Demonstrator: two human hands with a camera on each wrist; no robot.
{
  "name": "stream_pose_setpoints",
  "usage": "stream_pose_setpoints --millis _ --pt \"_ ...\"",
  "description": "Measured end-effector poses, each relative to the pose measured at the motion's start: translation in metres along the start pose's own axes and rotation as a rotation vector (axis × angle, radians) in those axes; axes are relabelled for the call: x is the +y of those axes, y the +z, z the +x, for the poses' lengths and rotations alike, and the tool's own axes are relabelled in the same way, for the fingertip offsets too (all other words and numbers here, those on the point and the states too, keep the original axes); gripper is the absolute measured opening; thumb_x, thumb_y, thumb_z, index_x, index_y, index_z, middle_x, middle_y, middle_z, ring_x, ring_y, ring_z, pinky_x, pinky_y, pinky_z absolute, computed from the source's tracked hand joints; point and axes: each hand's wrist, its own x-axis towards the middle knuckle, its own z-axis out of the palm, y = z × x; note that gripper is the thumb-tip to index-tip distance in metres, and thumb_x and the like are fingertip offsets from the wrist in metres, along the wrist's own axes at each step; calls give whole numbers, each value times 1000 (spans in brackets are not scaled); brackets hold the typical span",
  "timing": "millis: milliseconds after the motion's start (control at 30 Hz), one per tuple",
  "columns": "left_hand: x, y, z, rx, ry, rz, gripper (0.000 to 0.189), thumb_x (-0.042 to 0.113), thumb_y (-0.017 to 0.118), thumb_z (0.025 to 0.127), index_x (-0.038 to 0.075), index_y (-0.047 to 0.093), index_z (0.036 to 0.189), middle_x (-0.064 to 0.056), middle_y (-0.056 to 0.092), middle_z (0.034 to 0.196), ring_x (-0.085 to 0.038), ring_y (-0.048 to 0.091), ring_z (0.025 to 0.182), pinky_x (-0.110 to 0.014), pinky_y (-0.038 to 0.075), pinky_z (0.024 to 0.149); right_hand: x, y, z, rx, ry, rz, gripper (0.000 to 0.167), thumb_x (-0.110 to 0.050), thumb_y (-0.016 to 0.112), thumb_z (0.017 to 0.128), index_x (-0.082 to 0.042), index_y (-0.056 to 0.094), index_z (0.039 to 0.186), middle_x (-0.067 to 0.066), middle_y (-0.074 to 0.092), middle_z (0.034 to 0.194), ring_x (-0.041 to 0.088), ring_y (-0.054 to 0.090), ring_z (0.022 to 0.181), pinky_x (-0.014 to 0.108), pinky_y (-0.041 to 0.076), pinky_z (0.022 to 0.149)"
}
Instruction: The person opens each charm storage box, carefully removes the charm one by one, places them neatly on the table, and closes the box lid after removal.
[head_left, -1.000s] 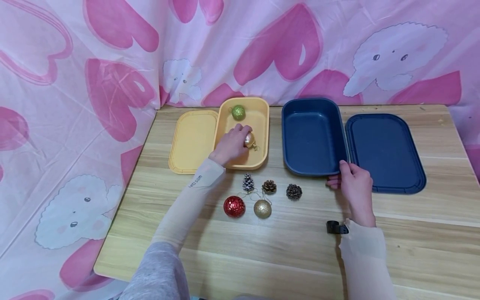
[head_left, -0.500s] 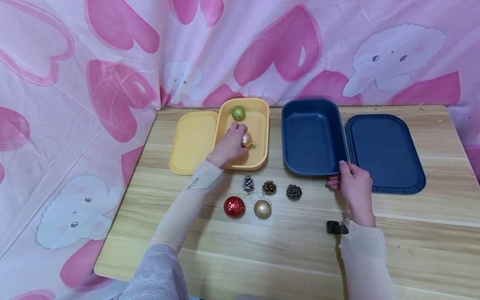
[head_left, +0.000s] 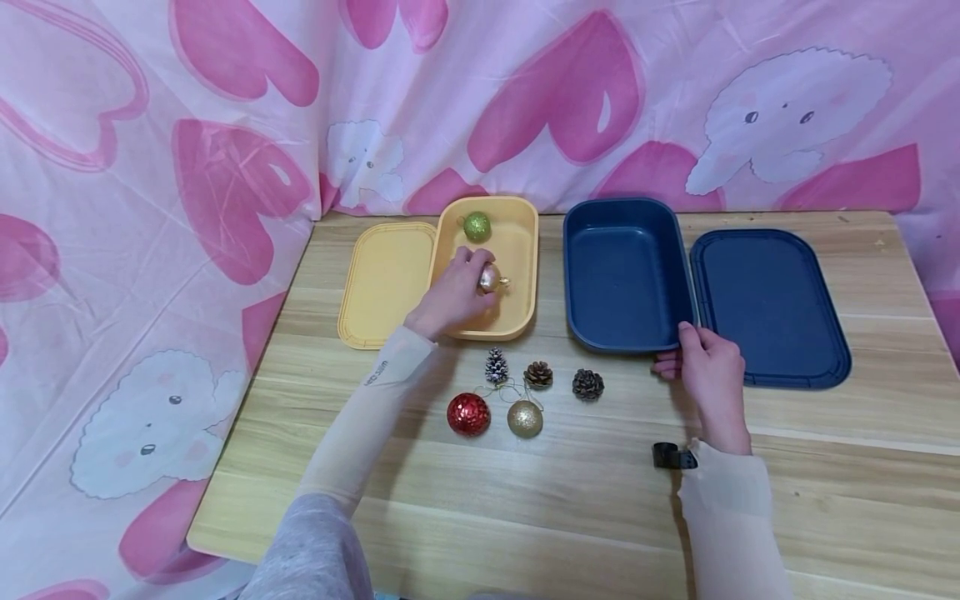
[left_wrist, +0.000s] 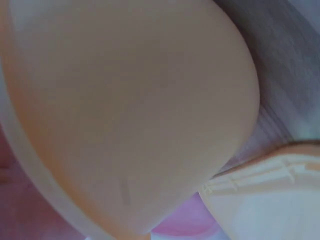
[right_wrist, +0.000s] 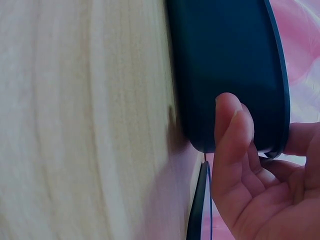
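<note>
In the head view my left hand (head_left: 452, 293) is inside the yellow box (head_left: 531, 275). Thumb and fingers grip a shiny pale pink-gold Christmas ball (head_left: 489, 277), its cap pointing right. A glittery green ball (head_left: 477, 226) lies farther back in that box. My right hand (head_left: 708, 371) pinches the near right corner of the dark blue box (head_left: 630, 283), thumb at the rim. In the right wrist view its fingers (right_wrist: 232, 130) press the outer wall of the blue box (right_wrist: 225, 60). The left wrist view shows the yellow box (left_wrist: 140, 110) close up, with no hand visible.
In front of the boxes lie a frosted pine cone (head_left: 496, 367), two brown pine cones, a red ball (head_left: 468, 414) and a gold glitter ball (head_left: 525, 418). A yellow lid (head_left: 388, 283) and a blue lid (head_left: 772, 308) flank the boxes. A pink curtain (head_left: 555, 83) hangs behind.
My left hand has shifted slightly left within the yellow box, and the pink-gold ball has moved left with it, its cap turning to point right. The right hand stays at the blue box.
</note>
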Motion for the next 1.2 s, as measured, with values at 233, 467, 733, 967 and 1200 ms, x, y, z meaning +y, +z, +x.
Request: stream_pose_setpoints --millis 233,467,733,967,1200 --pt "-2 -2 -5 15 -9 -101 54 22 69 82 8 45 128 -15 43 119 -23 54 100 -36 51 92 0 1 0 8 11 4 55 -47 36 101 2 61 106 -17 69 64 10 71 63 19 57 63" --pt "-2 -4 -10 21 -18 -127 54 23 70 84 7 43 128 -15 42 121 -24 55 102 -36 51 94 1 2 0 19 16 0 58 -48 36 101 2 62 114 -18 68 62 9 71 62 20 57 62" --pt "-1 -5 -15 32 -46 -171 54 26 70 85 8 43 127 -15 41 120 -26 56 103 -39 52 94 1 0 0 14 28 -10 59 -50 36 101 0 62 117 -17 70 65 7 71 63 13 53 64" --pt "-2 -5 -17 56 -38 -183 55 27 72 84 8 43 127 -15 44 118 -25 57 104 -38 51 94 1 0 0 21 30 -16 60 -51 36 100 -1 64 119 -18 68 63 6 70 62 16 55 62" --pt "-2 -5 -19 96 -25 -203 54 30 73 84 11 47 126 -11 47 115 -23 57 102 -38 52 93 1 0 0 22 29 -19 59 -51 37 100 -2 64 120 -19 68 63 6 71 62 13 53 64"
